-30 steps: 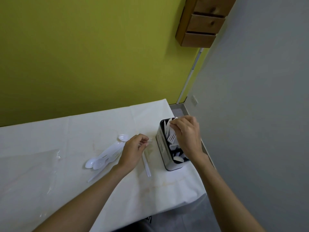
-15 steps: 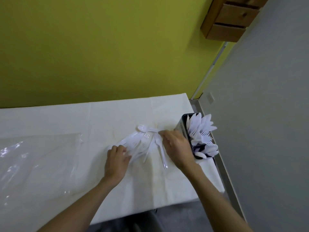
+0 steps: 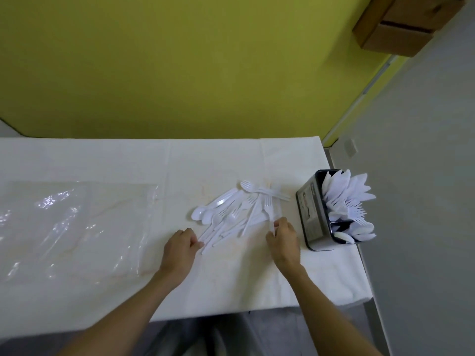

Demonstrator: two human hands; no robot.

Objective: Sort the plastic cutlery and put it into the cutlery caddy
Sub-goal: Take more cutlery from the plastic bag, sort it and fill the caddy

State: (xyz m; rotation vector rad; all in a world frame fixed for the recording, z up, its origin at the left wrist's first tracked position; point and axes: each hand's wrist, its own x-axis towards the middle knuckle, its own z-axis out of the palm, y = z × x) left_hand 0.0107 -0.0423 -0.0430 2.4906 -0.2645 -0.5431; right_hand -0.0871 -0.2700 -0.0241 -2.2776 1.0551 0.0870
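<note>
One fork (image 3: 268, 209), tines toward the worktop's (image 3: 102, 160) far edge, handle pinched in the right hand's (image 3: 284, 240) grip; cutlery caddy (image 3: 311, 218) just beside.

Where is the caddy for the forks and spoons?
The cutlery caddy stands near the right edge of the table in the head view, just right of the right hand.

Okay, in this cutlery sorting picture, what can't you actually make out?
Head view, all of these:
Black rectangular cutlery caddy: its dividers are hidden by the white pieces standing inside.
Loose pile of white plastic cutlery: pieces overlap, so no count.
Left hand: curled fingers hide whether it grips a handle.
Right hand: pinches a white fork, handle end hidden.
Wooden drawer unit: cut off by the top edge.
</note>
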